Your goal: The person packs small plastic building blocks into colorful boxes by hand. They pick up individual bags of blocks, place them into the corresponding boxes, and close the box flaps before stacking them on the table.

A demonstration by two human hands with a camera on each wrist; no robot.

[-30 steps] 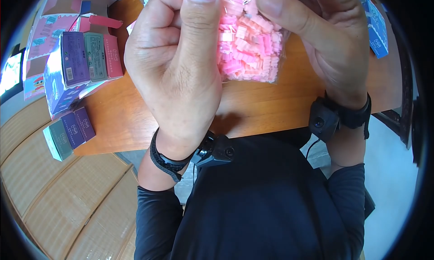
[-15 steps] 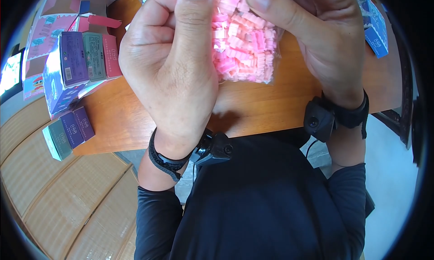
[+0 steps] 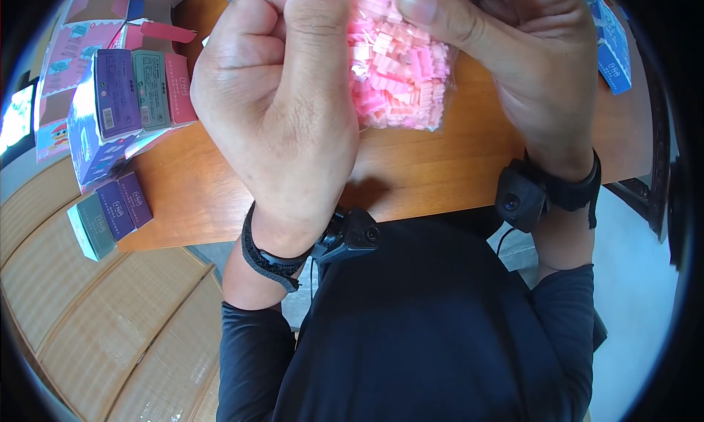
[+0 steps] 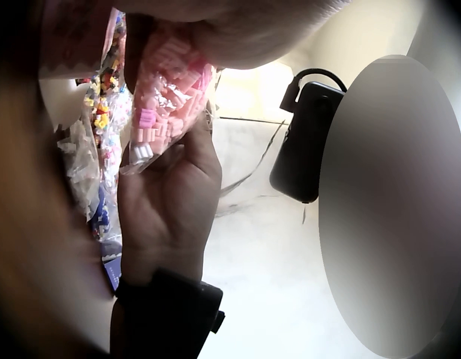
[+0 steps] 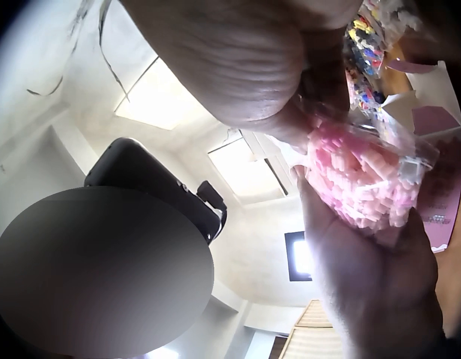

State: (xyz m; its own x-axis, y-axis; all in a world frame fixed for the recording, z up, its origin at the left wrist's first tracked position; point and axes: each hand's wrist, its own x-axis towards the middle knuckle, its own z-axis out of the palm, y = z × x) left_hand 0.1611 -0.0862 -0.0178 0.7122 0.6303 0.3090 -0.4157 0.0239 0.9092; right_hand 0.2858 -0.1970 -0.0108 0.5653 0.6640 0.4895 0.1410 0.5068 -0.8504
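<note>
A clear plastic bag of small pink building bricks (image 3: 400, 74) is held up between both hands, above the near part of the table. My left hand (image 3: 282, 103) grips its left side, thumb pointing up along the front. On the other side, my right hand (image 3: 532, 74) pinches the upper right of the bag, with the thumb across its front. Pale and brighter pink bricks show through the plastic in the left wrist view, where the bag (image 4: 167, 105) overlaps the right palm. The bag's top runs out of the head view.
Colourful cardboard boxes (image 3: 121, 107) stand along the left side of the wooden table (image 3: 433, 173). A purple and green box (image 3: 110, 213) sits at the near left corner, a blue box (image 3: 612, 48) at the right. Bags of multicoloured bricks (image 4: 103, 112) lie beyond the hands.
Both hands and the bag have shifted slightly left and up in the head view. The grip on the bag looks the same.
</note>
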